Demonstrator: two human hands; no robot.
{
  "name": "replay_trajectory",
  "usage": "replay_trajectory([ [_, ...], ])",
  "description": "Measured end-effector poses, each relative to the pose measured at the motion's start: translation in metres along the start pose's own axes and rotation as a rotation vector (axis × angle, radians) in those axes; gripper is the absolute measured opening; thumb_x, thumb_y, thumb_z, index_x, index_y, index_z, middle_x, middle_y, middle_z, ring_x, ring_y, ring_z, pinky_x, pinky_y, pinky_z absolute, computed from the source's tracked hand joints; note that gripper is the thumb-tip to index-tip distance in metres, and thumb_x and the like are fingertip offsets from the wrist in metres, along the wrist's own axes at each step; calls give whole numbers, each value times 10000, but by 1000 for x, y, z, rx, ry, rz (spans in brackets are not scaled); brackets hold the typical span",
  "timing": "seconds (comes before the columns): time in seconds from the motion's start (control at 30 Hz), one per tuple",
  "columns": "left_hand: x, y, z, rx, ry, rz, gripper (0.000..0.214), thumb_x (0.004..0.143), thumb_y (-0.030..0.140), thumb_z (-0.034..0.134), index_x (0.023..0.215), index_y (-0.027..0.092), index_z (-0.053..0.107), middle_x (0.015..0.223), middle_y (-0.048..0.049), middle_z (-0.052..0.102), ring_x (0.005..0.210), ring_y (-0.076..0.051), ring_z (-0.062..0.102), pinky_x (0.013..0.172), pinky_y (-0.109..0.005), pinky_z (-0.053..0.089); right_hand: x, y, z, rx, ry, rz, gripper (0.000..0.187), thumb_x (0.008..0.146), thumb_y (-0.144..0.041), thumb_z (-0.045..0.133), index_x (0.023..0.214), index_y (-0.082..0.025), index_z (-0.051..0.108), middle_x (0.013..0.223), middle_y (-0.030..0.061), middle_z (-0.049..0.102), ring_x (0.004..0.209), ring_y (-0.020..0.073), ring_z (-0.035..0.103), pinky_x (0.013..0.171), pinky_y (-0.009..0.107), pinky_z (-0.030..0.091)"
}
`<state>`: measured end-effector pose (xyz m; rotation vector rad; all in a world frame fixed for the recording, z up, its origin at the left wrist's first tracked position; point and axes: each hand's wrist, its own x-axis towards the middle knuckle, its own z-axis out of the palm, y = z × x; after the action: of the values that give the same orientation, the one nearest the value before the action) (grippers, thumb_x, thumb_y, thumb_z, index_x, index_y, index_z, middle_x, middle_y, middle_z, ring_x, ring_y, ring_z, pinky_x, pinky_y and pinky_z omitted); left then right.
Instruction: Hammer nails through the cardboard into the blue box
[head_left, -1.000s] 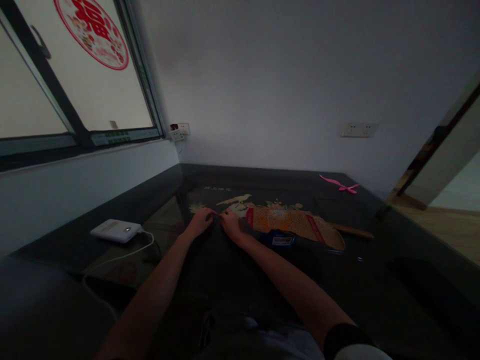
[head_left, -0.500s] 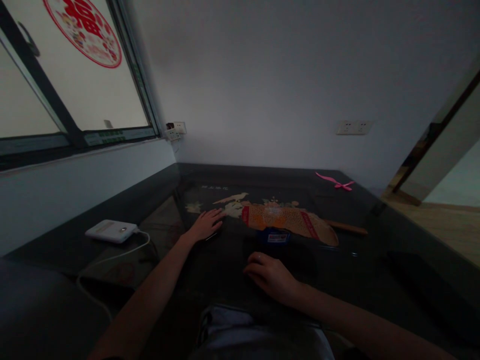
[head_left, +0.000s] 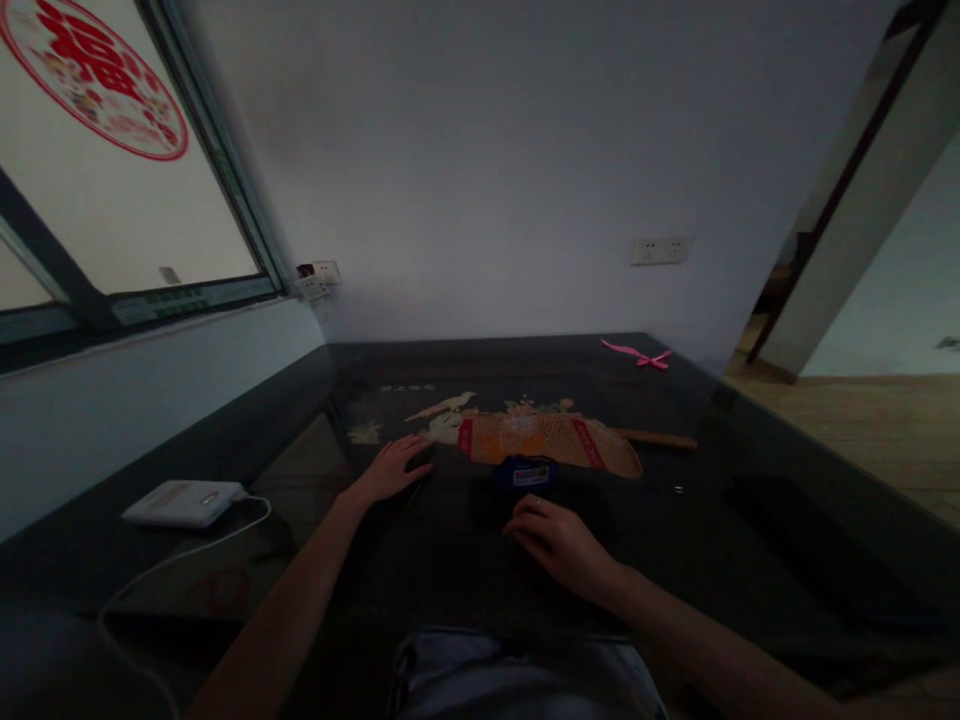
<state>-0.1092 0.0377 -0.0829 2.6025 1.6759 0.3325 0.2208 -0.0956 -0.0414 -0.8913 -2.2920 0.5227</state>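
My left hand [head_left: 394, 468] lies palm down on the dark table [head_left: 450, 575], fingers spread, holding nothing. Beside its fingertips is a thin, slim object [head_left: 415, 492] too dark to name. My right hand [head_left: 559, 540] rests on the table with its fingers loosely curled together; no object shows in it. Just beyond it sits a small blue item with a white label [head_left: 531, 475], separate from the fingers. Behind that lies a flat tan patterned piece with red bands [head_left: 551, 445], with a wooden handle [head_left: 655, 438] reaching out to its right.
A white power bank [head_left: 184, 503] with a white cable [head_left: 199, 545] lies at the left. Toward the back right is a pink ribbon [head_left: 637, 353]. A dark flat object [head_left: 825, 550] lies on the right, near a tiny shiny piece [head_left: 679, 489]. A wall [head_left: 487, 170] borders the table's far edge.
The camera view has swung a little to the right, so the table items appear further left. Both hands stay resting at about the same spots on the table.
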Motion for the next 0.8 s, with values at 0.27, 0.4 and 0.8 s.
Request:
replay_trajectory([
  [0.27,0,7,-21,-33,172,51,429,853,428,443,1220,222,528,1261,-75,537,1151,-234,485,997,-393,369,-45,0,-66,45,471,230,188,858,-307,489,918,-236,652,767,31,640,715,159,604,648,263,485],
  [0.4,4,38,-57,-100,437,2,358,904,329,337,1177,211,537,1186,-60,574,1128,-217,494,1005,-388,364,-59,42,-102,-32,738,417,261,814,-385,503,936,-206,648,721,35,642,613,166,592,537,262,474],
  [0.8,82,195,-82,-47,-173,486,1009,605,710,581,1418,336,114,1491,-119,163,1335,-395,161,1017,-617,154,-22,164,-115,-707,151,500,449,773,-164,489,1215,-208,552,1238,116,556,1135,259,482,940,433,351],
])
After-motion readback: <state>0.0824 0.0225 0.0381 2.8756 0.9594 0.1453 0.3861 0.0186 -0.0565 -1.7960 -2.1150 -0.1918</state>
